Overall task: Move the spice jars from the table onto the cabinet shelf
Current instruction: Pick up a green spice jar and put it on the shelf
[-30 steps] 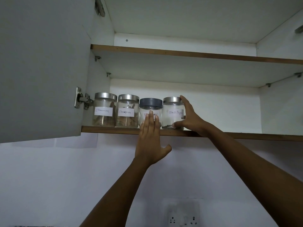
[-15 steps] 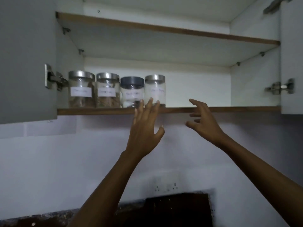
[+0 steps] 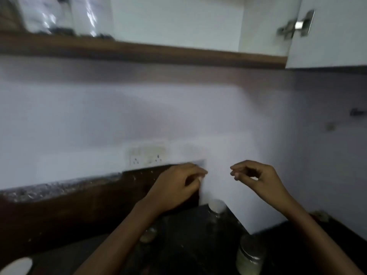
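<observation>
The view is blurred. My left hand and my right hand hang empty in mid-air with loosely curled fingers, above a dark table. On the table stand three spice jars: one with a white lid below my hands, a pale-filled one at the lower right, and a small one partly behind my left forearm. At the top left, the bottoms of two jars show on the wooden-edged cabinet shelf.
An open cabinet door with a metal hinge hangs at the top right. A wall socket sits on the white wall behind my hands. A white round object lies at the bottom left corner.
Both hands have come down from the shelf to just above the table, empty. The view has tilted down, so the shelf jars are now at the top edge.
</observation>
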Demonstrator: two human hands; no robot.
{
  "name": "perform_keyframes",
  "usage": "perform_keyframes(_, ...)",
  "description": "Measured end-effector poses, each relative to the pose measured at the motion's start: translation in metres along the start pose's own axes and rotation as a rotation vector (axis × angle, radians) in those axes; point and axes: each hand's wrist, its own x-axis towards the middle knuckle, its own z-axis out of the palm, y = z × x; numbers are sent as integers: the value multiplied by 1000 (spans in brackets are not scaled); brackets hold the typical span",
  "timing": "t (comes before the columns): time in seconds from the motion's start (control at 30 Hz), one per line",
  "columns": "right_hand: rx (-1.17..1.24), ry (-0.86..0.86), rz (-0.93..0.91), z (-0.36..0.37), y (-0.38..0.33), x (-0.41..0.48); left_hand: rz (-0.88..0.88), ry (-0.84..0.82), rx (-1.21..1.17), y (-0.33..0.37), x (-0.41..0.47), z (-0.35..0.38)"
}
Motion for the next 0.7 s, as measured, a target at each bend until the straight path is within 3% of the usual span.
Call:
perform_keyframes(0.27, 108, -136, 310, -18, 153, -90, -226, -440, -123, -5, -50, 190)
perform_keyframes(0.53, -98, -312, 413, 7, 248, -139, -397, -661, -77, 8, -60, 256)
perform_keyframes(0.7, 9, -236, 480, 31, 276, -154, -423, -767, 14, 4, -58, 273)
